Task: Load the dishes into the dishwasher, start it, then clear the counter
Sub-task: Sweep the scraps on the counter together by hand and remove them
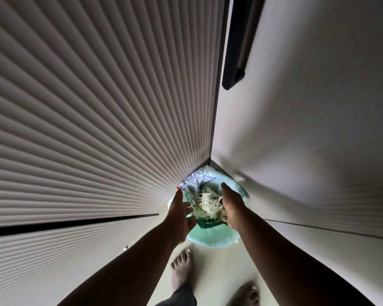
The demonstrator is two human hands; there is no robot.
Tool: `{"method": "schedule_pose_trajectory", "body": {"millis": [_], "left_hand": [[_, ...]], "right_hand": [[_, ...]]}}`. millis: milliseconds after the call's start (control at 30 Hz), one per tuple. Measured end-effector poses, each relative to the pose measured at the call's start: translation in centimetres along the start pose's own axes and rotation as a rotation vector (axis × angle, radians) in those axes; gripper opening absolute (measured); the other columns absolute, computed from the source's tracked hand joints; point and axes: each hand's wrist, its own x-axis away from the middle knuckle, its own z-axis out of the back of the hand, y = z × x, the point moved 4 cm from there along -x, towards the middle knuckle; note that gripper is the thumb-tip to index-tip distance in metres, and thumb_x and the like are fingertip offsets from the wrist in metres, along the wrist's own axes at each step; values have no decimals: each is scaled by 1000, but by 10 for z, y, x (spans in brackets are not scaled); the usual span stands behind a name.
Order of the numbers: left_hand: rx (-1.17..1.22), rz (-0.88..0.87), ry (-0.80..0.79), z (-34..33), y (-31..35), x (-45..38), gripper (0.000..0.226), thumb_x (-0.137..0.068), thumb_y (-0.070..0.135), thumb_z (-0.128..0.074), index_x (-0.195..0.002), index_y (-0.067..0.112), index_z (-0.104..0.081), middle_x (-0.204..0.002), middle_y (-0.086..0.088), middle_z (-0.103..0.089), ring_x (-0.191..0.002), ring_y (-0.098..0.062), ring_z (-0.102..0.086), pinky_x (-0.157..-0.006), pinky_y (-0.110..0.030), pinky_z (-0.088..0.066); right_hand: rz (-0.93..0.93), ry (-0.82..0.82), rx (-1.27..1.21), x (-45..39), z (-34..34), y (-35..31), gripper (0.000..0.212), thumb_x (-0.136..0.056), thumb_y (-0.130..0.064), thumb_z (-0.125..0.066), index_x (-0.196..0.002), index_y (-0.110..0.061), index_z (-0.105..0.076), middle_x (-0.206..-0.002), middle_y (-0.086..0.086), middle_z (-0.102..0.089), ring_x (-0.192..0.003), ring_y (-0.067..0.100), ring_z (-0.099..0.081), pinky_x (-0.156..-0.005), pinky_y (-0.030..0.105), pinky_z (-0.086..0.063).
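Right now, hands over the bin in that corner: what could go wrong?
1. The bin bag looks full; the pale food scraps are heaped near its rim, so more waste could spill onto the floor.
2. Both the left hand and right hand are open above the scraps, so residue may be carried back to the counter.
3. Bare feet stand beside the bin, so drips could be stepped in.

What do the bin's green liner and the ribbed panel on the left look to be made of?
Green liner: thin, translucent plastic film, judging by its wrinkles and soft sheen. Ribbed panel: matte, pale fluted cabinet front, likely painted or laminated board; the even grooves show no grain, so the core stays uncertain.
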Motion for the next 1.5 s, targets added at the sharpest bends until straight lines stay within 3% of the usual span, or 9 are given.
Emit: {"method": "schedule_pose_trajectory", "body": {"millis": [233, 367, 600, 900, 1033, 1200, 1300, 1400, 1500], "left_hand": [[-54, 4, -33, 0, 11, 64, 77, -95, 64, -33, -140, 2, -42, -145, -18, -42, -137, -38, -36, -111, -43, -33], [-97, -9, -45, 3, 17, 126, 74, -95, 64, -30, -138, 6, -45, -137, -13, -48, -130, -36, -42, -107, -41, -36], [-242, -123, -110, 3, 44, 256, 66, -95, 62, -32, -134, 12, -51, -120, -4, -57, -117, -27, -51, -92, -34, -41], [-396, -593, -336, -58, 119, 422, 52, -97, 55, -39, -114, 13, -63, -106, -7, -68, -90, -19, -66, -79, -33, -54], [-478, -741, -419, -69, 157, 473, 48, -99, 56, -34, -118, 19, -59, -115, 2, -64, -103, -18, -62, -77, -23, -48], [-641, -986, -530, -69, 208, 510, 38, -99, 50, -37, -99, 22, -64, -92, 6, -66, -95, -8, -61, -78, -22, -43], [-895, -1165, -443, -74, 232, 511, 38, -99, 48, -41, -121, 22, -57, -112, 7, -62, -104, -4, -56, -89, -21, -44], [-1325, -1365, -224, -84, 254, 492, 65, -95, 59, -40, -147, 21, -33, -148, 1, -41, -139, -16, -33, -112, -31, -29], [-1716, -1387, 12, -95, 268, 465, 105, -74, 85, -11, -154, 18, -1, -162, -3, 2, -148, -23, 11, -121, -43, 1]], "right_hand": [[30, -37, -83, 63, 25, -20, 49, -100, -39, -39, -142, -14, -43, -152, 9, -36, -136, 27, -36, -107, 37, -28], [67, -12, -124, 121, 33, -32, 45, -99, -34, -42, -137, -10, -49, -145, 11, -43, -127, 27, -43, -98, 35, -34], [124, -20, -151, 263, 56, -58, 17, -97, -23, -51, -90, -9, -59, -87, 11, -56, -60, 15, -42, -54, 23, -31], [411, -135, -207, 440, 64, -130, 26, -98, -16, -48, -85, -5, -67, -69, 6, -70, -63, 18, -62, -55, 24, -50], [557, -120, -150, 493, 72, -169, 22, -96, -12, -50, -89, -1, -68, -75, 9, -67, -66, 19, -60, -63, 28, -48], [757, 83, -17, 519, 101, -210, 21, -94, -13, -55, -79, -3, -65, -65, 7, -58, -54, 14, -50, -57, 28, -48], [1041, 465, 436, 524, 127, -225, 14, -97, -34, -52, -94, -23, -61, -92, -2, -65, -79, 8, -59, -82, 33, -53], [979, 739, 821, 500, 153, -223, 75, -85, -72, -43, -142, -24, -33, -149, 2, -34, -138, 20, -33, -114, 36, -26], [799, 740, 891, 470, 170, -217, 132, -59, -99, -21, -152, -10, 12, -161, 10, 12, -147, 28, 12, -119, 42, 4]]}}
